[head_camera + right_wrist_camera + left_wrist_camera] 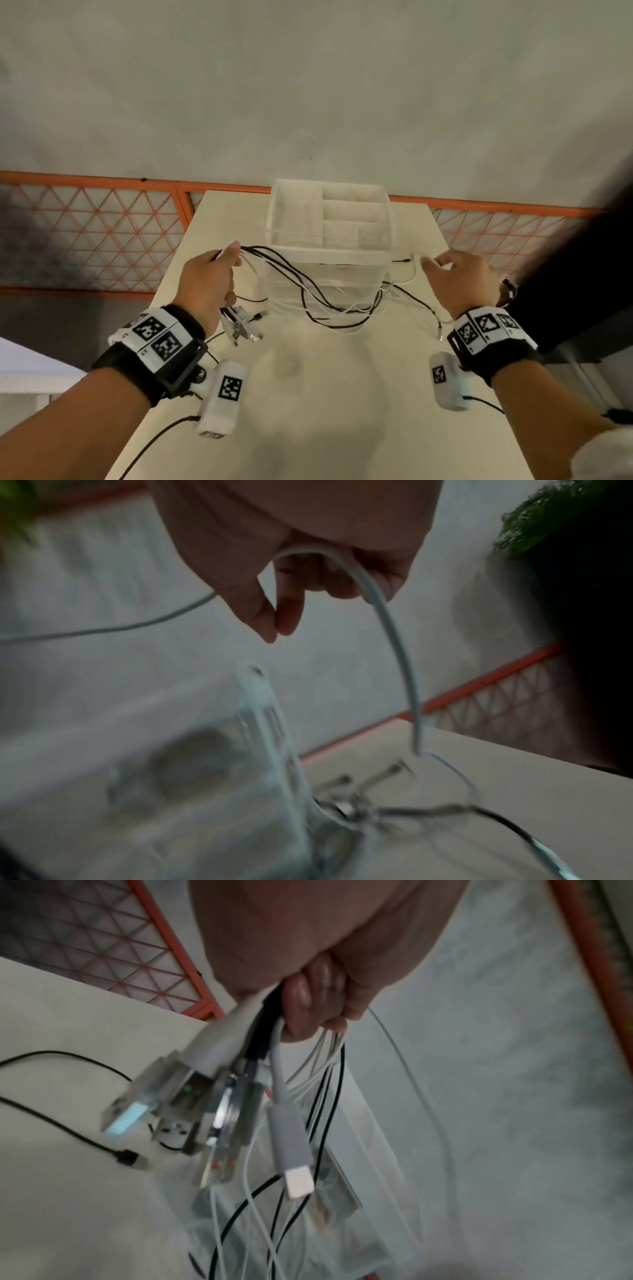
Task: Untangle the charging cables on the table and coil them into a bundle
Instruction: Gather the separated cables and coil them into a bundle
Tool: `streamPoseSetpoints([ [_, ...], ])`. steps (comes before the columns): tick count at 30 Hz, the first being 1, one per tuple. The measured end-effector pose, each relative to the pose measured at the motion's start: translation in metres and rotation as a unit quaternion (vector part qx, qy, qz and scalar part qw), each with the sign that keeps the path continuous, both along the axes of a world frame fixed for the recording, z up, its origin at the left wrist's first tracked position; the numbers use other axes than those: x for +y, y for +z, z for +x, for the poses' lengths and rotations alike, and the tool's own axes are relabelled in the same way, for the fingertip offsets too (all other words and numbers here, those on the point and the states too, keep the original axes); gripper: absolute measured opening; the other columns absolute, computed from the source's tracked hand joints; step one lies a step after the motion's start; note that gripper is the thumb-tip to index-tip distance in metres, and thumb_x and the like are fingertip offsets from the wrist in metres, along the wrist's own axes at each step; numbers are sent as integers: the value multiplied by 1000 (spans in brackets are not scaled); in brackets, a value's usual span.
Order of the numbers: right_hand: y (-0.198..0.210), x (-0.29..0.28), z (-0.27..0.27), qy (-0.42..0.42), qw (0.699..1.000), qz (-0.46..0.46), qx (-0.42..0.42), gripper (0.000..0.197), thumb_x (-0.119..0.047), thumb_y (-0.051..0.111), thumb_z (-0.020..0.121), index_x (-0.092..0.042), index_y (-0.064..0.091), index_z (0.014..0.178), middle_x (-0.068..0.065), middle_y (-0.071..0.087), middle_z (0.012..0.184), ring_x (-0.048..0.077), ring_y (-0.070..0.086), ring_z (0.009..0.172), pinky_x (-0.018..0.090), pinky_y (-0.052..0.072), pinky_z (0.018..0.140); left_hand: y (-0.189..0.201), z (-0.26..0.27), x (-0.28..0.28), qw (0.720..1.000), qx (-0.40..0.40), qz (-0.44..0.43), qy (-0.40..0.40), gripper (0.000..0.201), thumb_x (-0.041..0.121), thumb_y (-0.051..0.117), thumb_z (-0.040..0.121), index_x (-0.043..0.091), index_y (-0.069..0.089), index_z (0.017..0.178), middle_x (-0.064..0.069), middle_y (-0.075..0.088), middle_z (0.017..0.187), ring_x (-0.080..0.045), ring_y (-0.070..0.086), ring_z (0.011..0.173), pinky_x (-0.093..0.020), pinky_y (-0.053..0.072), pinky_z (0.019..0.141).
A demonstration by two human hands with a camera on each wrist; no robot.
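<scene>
Across the pale table, with a clear plastic organizer at frame centre, black and white charging cables are bunched in the clenched left hand, one white cable hooked by the right hand.

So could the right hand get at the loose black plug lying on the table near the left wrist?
Probably not yet: the right hand holds a white cable, and the black plug lies across the table beyond the hanging cables.
</scene>
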State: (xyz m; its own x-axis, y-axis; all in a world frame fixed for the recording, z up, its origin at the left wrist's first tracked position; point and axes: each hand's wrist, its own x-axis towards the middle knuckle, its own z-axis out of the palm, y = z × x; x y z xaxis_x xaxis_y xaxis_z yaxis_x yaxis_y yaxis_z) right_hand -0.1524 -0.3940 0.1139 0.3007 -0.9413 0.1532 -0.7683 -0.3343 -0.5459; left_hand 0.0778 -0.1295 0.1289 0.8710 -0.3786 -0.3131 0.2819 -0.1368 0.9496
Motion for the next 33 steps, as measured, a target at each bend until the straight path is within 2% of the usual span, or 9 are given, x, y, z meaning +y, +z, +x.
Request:
streamPoseSetpoints([
  [3,-50,-3,-20,-11,969,102,226,45,-58,51,88,-19,73,97,11,71,104,34,63,97,39,53,85,5,4,2,999,13,-39,11,32,33,59,97,12,54,73,10,29,37,-8,24,32,-20,23,34],
  [5,-60,-2,-27,-77,961,150,221,63,-64,48,89,-11,69,114,16,67,118,37,63,106,40,51,89,4,3,3,999,7,-36,-12,31,30,60,97,11,55,74,9,28,39,-9,22,33,-19,21,35],
  [8,-43,-9,-16,-102,976,158,111,70,-69,41,92,-5,69,107,18,71,111,37,67,101,41,53,90,2,-2,2,998,-5,2,-67,31,31,60,97,8,57,77,8,26,43,-10,20,38,-20,21,37],
  [13,47,-22,22,-20,959,119,-256,36,-47,50,100,-17,69,93,6,76,90,18,72,67,32,54,61,-7,-8,-3,994,21,43,-99,32,35,56,99,7,57,82,6,23,48,-11,19,40,-21,20,38],
  [17,98,-24,43,24,935,15,-353,42,-66,52,88,-29,70,90,-14,77,85,11,75,80,46,60,80,-17,-8,-2,992,44,63,-96,31,33,53,100,6,57,84,6,23,48,-12,19,41,-22,21,36],
  [19,104,-22,50,66,930,-4,-362,42,-69,54,84,-34,71,101,-19,72,114,8,73,94,48,57,92,-22,-10,1,991,50,71,-98,31,32,53,100,5,57,85,6,23,48,-12,19,40,-21,21,36],
  [22,97,-20,60,116,934,7,-339,23,-60,60,83,-43,68,96,-18,55,142,12,70,106,45,55,96,-26,-12,5,990,50,76,-108,29,29,54,100,5,58,85,4,22,51,-11,18,41,-20,21,36],
  [30,-22,-38,32,84,971,182,-128,57,-17,72,80,-28,55,134,4,61,140,23,59,122,42,47,104,-3,-16,17,974,-5,41,-224,42,44,72,82,14,48,67,5,24,58,-12,21,50,-23,25,45],
  [33,-69,-29,15,96,965,244,5,59,-11,72,78,-26,59,133,10,65,132,28,63,110,37,49,93,1,-18,18,971,5,27,-237,62,64,59,79,4,65,93,2,21,64,-13,20,54,-23,25,46],
])
